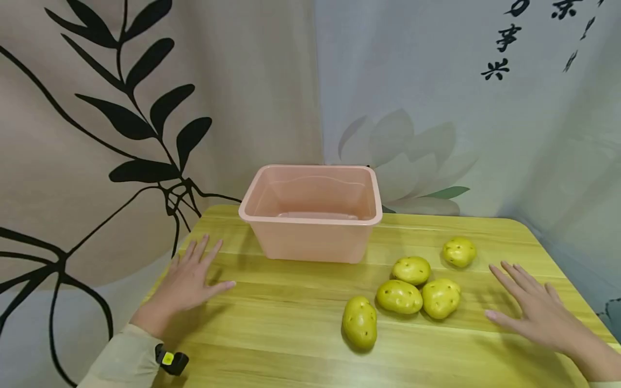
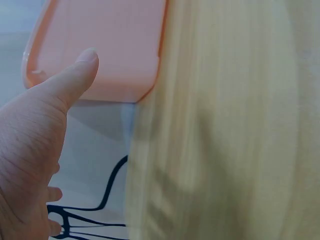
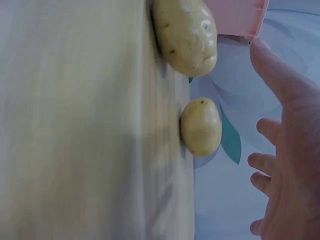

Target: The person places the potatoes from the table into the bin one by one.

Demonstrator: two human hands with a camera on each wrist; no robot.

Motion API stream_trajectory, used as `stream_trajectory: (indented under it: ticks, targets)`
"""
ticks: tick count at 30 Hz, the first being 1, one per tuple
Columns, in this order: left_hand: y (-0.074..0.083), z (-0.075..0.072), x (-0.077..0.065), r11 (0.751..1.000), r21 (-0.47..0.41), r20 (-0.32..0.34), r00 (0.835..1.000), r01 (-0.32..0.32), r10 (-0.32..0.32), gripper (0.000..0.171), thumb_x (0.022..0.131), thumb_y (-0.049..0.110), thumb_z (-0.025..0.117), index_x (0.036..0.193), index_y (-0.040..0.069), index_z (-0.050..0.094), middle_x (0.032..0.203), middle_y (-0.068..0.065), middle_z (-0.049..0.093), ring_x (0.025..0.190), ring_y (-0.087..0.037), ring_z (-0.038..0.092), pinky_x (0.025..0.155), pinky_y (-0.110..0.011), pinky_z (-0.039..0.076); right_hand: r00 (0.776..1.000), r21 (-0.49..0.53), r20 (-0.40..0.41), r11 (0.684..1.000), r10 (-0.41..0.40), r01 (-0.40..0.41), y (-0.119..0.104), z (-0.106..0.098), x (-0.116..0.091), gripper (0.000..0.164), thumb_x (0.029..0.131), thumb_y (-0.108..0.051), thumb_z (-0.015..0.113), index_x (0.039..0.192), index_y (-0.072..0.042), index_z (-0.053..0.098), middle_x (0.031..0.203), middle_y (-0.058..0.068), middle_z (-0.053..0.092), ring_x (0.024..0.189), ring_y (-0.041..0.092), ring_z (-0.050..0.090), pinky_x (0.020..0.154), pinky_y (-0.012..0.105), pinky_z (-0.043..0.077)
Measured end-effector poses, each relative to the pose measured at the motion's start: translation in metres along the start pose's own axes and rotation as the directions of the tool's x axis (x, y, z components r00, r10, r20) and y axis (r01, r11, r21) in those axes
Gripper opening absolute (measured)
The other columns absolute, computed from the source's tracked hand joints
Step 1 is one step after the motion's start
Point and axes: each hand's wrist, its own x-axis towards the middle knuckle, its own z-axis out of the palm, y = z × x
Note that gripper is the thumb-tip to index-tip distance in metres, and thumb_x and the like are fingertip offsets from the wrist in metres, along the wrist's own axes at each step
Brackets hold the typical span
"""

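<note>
My left hand (image 1: 189, 280) hovers over the table's left side with its fingers spread, left of a pink plastic bin (image 1: 315, 240). On the right, my right hand (image 1: 533, 312) is held over the table, fingers extended and holding nothing. Several yellow potatoes lie between the hands: one potato (image 1: 359, 323) stands apart at the front, a cluster includes a potato (image 1: 441, 298) at its right, and a single potato (image 1: 459, 251) sits farther back, nearest the right fingertips. In the right wrist view, two potatoes show beside the hand, the closer-looking potato (image 3: 185, 37) at the top.
The wooden table (image 1: 271, 328) has rounded back corners. Behind it hangs a pale curtain (image 1: 262, 81) printed with dark leaves, a flower and writing. A black band with a yellow patch (image 1: 167, 358) is on the left wrist.
</note>
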Motion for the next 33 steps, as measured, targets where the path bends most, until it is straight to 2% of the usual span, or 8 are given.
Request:
stream_trajectory:
  ticks: [3, 10, 16, 20, 27, 33]
  targets:
    - [0.0, -0.006, 0.002, 1.0, 0.006, -0.011, 1.0, -0.004, 0.004, 0.106, 0.079, 0.079, 0.05, 0.156, 0.023, 0.004, 0.159, -0.02, -0.002, 0.139, -0.054, 0.005, 0.099, -0.078, 0.006, 0.999, 0.017, -0.021, 0.999, -0.027, 0.028, -0.005, -0.004, 0.006, 0.093, 0.086, -0.041, 0.071, 0.156, -0.024, 0.013, 0.159, 0.019, 0.011, 0.144, 0.042, 0.002, 0.092, 0.078, -0.013]
    - [-0.002, -0.027, 0.011, 0.999, 0.024, -0.08, 0.997, -0.021, 0.023, 0.106, 0.079, 0.075, 0.054, 0.156, 0.022, 0.005, 0.16, -0.017, -0.003, 0.14, -0.052, 0.007, 0.098, -0.078, 0.01, 0.997, 0.052, -0.007, 0.995, -0.08, 0.081, -0.024, -0.013, 0.027, 0.091, 0.087, -0.043, 0.069, 0.156, -0.025, 0.013, 0.158, 0.019, 0.014, 0.144, 0.041, 0.005, 0.097, 0.075, -0.013]
    - [0.003, -0.045, 0.021, 1.0, 0.017, -0.078, 0.997, -0.019, 0.02, 0.105, 0.079, 0.079, 0.049, 0.156, 0.024, 0.004, 0.16, -0.012, -0.007, 0.142, -0.049, 0.006, 0.1, -0.077, 0.009, 0.993, 0.039, 0.003, 0.993, -0.115, 0.115, -0.045, -0.019, 0.046, 0.091, 0.087, -0.048, 0.068, 0.156, -0.025, 0.013, 0.159, 0.017, 0.014, 0.144, 0.041, 0.008, 0.1, 0.076, -0.006]
    - [0.01, -0.056, 0.034, 0.999, 0.024, -0.083, 0.996, -0.026, 0.028, 0.104, 0.078, 0.08, 0.047, 0.156, 0.026, 0.004, 0.161, -0.009, -0.009, 0.143, -0.045, 0.001, 0.101, -0.076, 0.008, 0.99, 0.027, 0.016, 0.99, -0.138, 0.138, -0.059, -0.024, 0.062, 0.09, 0.087, -0.051, 0.066, 0.156, -0.024, 0.014, 0.159, 0.015, 0.014, 0.143, 0.042, 0.012, 0.099, 0.077, 0.002]
    - [0.027, -0.072, 0.058, 0.998, 0.024, -0.047, 0.998, -0.051, 0.052, 0.104, 0.077, 0.083, 0.043, 0.156, 0.028, 0.003, 0.161, -0.011, -0.005, 0.144, -0.042, -0.001, 0.102, -0.075, 0.006, 0.981, 0.037, 0.065, 0.983, -0.181, 0.179, -0.09, -0.028, 0.09, 0.087, 0.088, -0.057, 0.061, 0.155, -0.021, 0.019, 0.158, 0.016, 0.017, 0.142, 0.042, 0.014, 0.099, 0.076, 0.009]
    - [0.038, -0.07, 0.083, 0.997, 0.01, -0.01, 0.997, -0.08, 0.08, 0.1, 0.079, 0.084, 0.038, 0.156, 0.03, 0.004, 0.161, -0.011, 0.0, 0.145, -0.04, 0.001, 0.104, -0.073, 0.007, 0.974, 0.025, 0.108, 0.98, -0.199, 0.197, -0.112, -0.028, 0.124, 0.09, 0.088, -0.064, 0.055, 0.155, -0.017, 0.019, 0.159, 0.013, 0.014, 0.144, 0.039, 0.012, 0.104, 0.072, 0.009]
